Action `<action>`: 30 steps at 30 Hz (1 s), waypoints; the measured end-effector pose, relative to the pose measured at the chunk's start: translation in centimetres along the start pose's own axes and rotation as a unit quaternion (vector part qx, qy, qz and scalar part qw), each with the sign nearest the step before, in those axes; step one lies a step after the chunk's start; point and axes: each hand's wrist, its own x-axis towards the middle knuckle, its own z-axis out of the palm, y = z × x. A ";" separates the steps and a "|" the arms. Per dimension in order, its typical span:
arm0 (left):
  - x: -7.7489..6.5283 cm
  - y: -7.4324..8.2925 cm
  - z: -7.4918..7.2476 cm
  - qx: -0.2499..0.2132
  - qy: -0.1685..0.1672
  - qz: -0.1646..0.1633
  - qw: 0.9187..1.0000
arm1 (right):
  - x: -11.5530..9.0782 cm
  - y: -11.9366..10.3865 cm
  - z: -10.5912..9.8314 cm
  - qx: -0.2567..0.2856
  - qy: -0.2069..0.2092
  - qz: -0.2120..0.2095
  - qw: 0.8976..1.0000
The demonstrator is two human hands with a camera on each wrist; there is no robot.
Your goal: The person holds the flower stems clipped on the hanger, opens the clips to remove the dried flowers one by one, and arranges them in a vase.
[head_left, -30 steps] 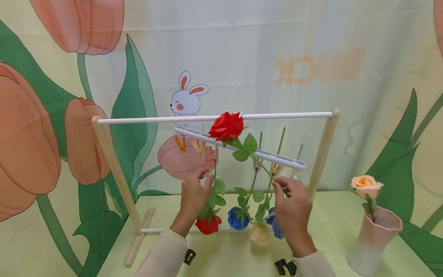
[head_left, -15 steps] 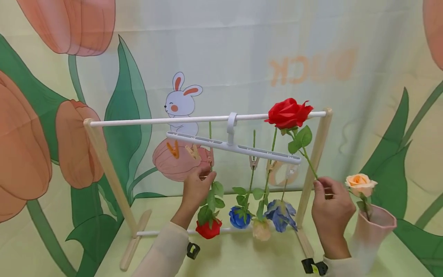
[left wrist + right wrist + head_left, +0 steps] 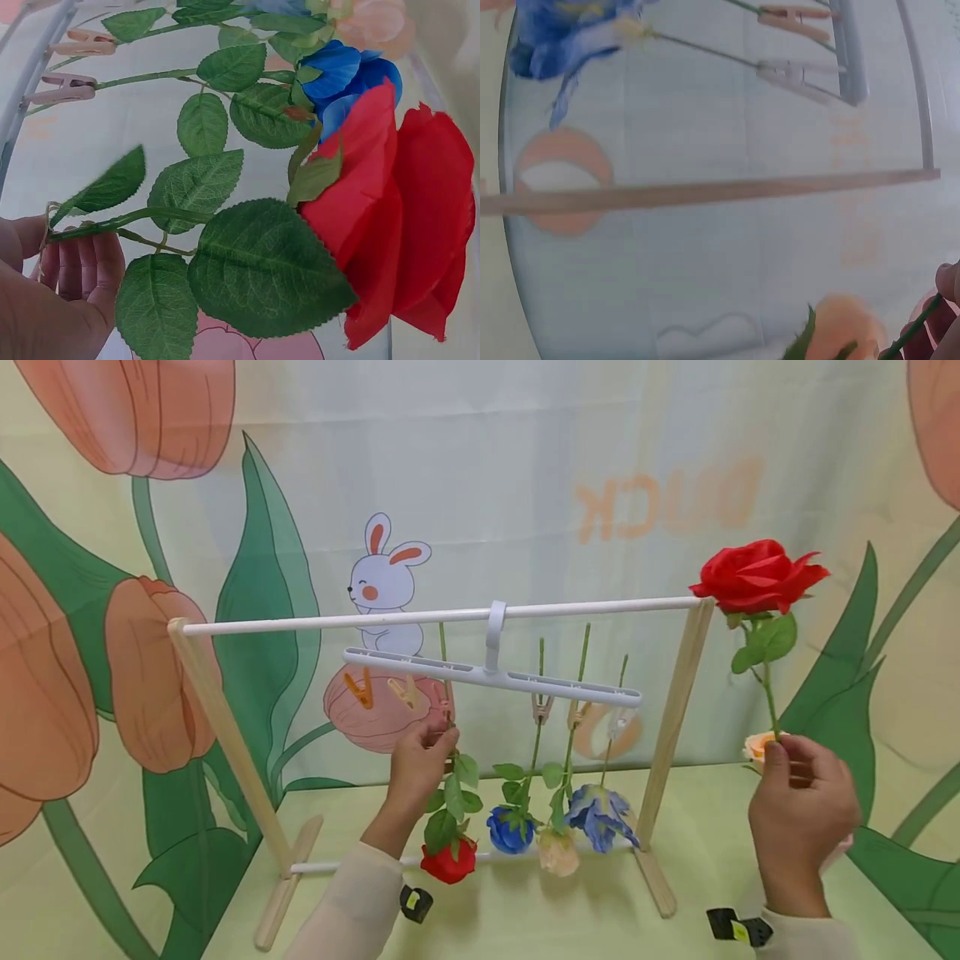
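My right hand (image 3: 806, 814) pinches the green stem of an upright red rose (image 3: 759, 578) beyond the right end of the wooden rack. My left hand (image 3: 418, 768) holds the stem of another red rose (image 3: 450, 862), which hangs head down just below a pink clothespin (image 3: 444, 702). In the left wrist view the fingers (image 3: 71, 262) lie along this stem beneath its leaves. The clothespin belongs to a tilted white hanger (image 3: 480, 674). Also hanging head down from it are a blue rose (image 3: 512, 831), a cream rose (image 3: 558, 853) and a ruffled blue flower (image 3: 598, 818).
The hanger hooks over the white rail (image 3: 337, 622) of the rack. Orange (image 3: 360, 690) and beige (image 3: 405, 693) clothespins hang without flowers at its left end. Behind my right hand a peach rose (image 3: 756, 748) shows, its vase mostly hidden. A wooden foot (image 3: 656, 883) stands on the table.
My right hand has carried the upright red rose rightward, from in front of the hanger to beyond the rack. My left hand has moved from beside the hanging rose's stem onto it.
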 end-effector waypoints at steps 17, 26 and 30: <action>-0.4 0.1 -0.6 -0.022 -0.020 -0.013 0.999 | 2.0 6.2 -1.4 -0.058 0.017 0.097 0.993; -0.4 0.0 -0.8 -0.021 -0.014 -0.011 1.000 | 0.7 3.8 -0.7 -0.064 0.033 0.130 0.989; -0.5 -0.1 -0.7 -0.026 -0.015 -0.008 1.000 | -0.8 2.7 0.0 -0.059 0.021 0.103 0.993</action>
